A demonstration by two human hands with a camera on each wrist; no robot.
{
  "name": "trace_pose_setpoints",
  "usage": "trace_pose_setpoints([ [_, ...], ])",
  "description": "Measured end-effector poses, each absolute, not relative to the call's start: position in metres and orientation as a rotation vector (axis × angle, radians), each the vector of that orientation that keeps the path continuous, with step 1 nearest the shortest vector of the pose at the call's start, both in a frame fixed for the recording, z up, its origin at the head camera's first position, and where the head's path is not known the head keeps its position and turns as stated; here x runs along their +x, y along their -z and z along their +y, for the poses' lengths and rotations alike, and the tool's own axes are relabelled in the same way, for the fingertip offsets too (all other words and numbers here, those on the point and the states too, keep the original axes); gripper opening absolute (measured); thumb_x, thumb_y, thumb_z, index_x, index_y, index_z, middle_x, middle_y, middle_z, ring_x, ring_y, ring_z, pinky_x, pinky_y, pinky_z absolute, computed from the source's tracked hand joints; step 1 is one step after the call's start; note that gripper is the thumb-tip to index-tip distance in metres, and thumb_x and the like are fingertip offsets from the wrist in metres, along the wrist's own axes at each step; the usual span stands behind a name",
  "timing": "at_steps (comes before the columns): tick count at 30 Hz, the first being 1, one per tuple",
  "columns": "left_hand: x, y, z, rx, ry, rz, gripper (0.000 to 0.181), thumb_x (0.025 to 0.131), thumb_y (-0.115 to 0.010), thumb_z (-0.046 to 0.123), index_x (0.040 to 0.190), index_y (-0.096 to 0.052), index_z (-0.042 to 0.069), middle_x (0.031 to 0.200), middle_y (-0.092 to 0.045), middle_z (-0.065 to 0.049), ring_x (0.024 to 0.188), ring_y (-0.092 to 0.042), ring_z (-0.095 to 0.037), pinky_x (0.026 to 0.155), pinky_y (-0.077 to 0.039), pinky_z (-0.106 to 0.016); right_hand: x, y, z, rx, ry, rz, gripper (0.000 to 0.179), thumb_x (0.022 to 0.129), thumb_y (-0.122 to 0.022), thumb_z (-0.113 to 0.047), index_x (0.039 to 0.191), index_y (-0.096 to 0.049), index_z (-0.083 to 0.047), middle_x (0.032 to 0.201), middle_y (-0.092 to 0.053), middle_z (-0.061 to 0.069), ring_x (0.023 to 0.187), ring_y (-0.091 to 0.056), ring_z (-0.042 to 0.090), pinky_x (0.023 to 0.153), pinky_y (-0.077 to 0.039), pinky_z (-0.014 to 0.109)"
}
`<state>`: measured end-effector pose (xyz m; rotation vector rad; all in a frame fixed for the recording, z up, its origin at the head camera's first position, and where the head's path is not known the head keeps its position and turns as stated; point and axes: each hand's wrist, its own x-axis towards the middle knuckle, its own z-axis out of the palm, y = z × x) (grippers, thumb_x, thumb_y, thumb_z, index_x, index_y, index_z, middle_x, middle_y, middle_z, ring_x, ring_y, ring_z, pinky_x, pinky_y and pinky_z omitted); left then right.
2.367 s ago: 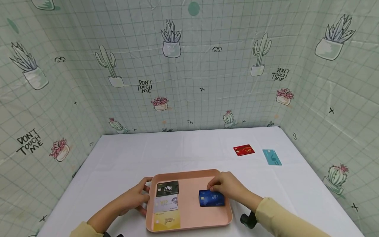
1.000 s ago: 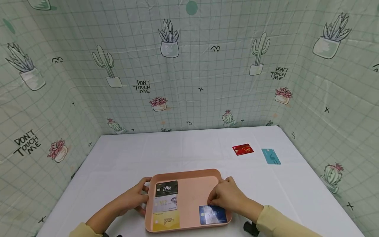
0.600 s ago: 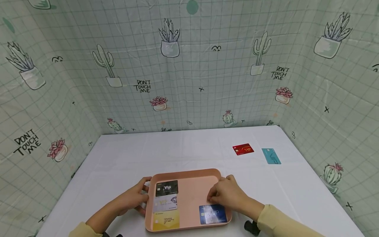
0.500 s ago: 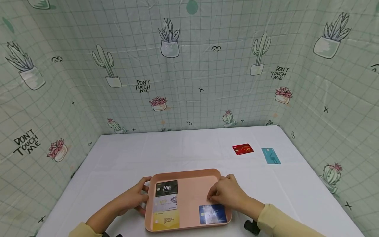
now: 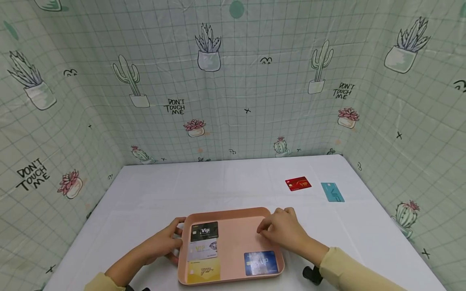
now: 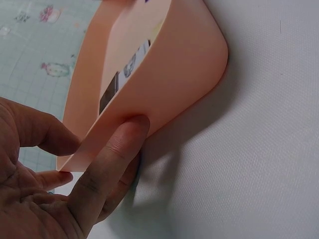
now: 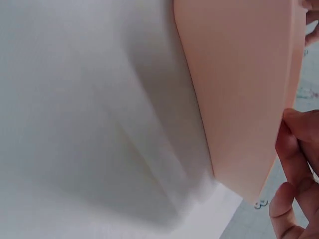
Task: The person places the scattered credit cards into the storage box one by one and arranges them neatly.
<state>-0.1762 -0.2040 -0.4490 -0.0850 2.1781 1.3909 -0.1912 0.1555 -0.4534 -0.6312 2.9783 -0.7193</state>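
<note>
A peach tray (image 5: 233, 242) lies on the white table. Along its left side run a black VIP card (image 5: 204, 231), a silver card (image 5: 202, 249) and a gold card (image 5: 204, 270). The blue VIP card (image 5: 261, 263) lies flat in the near right corner. My left hand (image 5: 164, 242) touches the tray's left wall from outside, its fingers spread against the wall in the left wrist view. Over the right rim hangs my right hand (image 5: 285, 228), fingers bent and holding nothing, above the blue card. In the right wrist view its fingertips (image 7: 294, 119) are by the rim.
A red VIP card (image 5: 298, 183) and a teal VIP card (image 5: 332, 192) lie on the table beyond the tray, to the right. A patterned cloth (image 5: 233, 81) walls in the back and sides. Beneath my right wrist sits a black device (image 5: 312, 275).
The blue card has slid toward the tray's near right corner. My right hand has let go of it and moved back and up. My left hand has stayed at the tray.
</note>
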Motion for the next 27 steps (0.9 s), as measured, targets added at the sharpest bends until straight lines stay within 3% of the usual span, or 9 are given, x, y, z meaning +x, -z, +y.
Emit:
trace_pose_setpoints([
  [18,-0.177,0.451,-0.205,-0.106,-1.375,2.191,0.081,0.084,-0.057,-0.003,0.158,-0.026,0.007,0.125,-0.047,-0.022,0.081,-0.067,-0.026,0.058,-0.064,-0.042,-0.210,0.450,0.189,-0.359,0.726,3.155,0.005,0.087,-0.081,-0.026,0.090,-0.079,-0.023,0.081,-0.072,-0.014,0.081,-0.053,0.014,0.094,-0.036,0.055],
  [27,-0.177,0.450,-0.203,-0.113,-1.376,2.201,0.080,0.083,-0.056,-0.004,0.157,-0.028,0.007,0.124,-0.048,-0.022,0.083,-0.066,-0.026,0.058,-0.064,-0.042,-0.230,0.462,0.222,-0.167,0.621,3.258,0.025,0.089,-0.077,-0.041,0.092,-0.079,-0.016,0.085,-0.075,-0.002,0.087,-0.060,0.027,0.092,-0.036,0.062],
])
